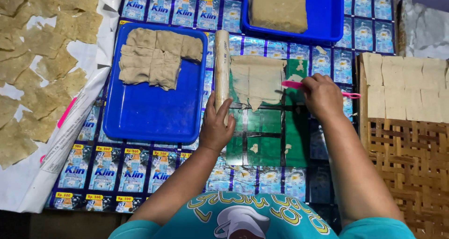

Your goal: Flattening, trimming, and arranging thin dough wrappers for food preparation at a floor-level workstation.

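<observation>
Cutting step in hand, by my read: right hand [322,95] at frame centre-right has fingers curled tight round a pink cutter [293,85], tip on the right edge of a thin dough sheet [256,80] lying on the green mat [266,141]. Left hand [216,127], fingers wrapped on the lower end of a wooden rolling pin [221,71], sits just left of the sheet. Judged next req.: steady straight strokes across the sheet, w/ cut squares matching those on the woven tray [407,159] at right; blue tray [149,113] w/ folded sheets sits upper left.

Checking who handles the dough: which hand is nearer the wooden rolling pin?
Left. The left hand grips the wooden rolling pin at its near end; the right hand is apart, across the thin dough sheet, holding a pink tool.
</observation>
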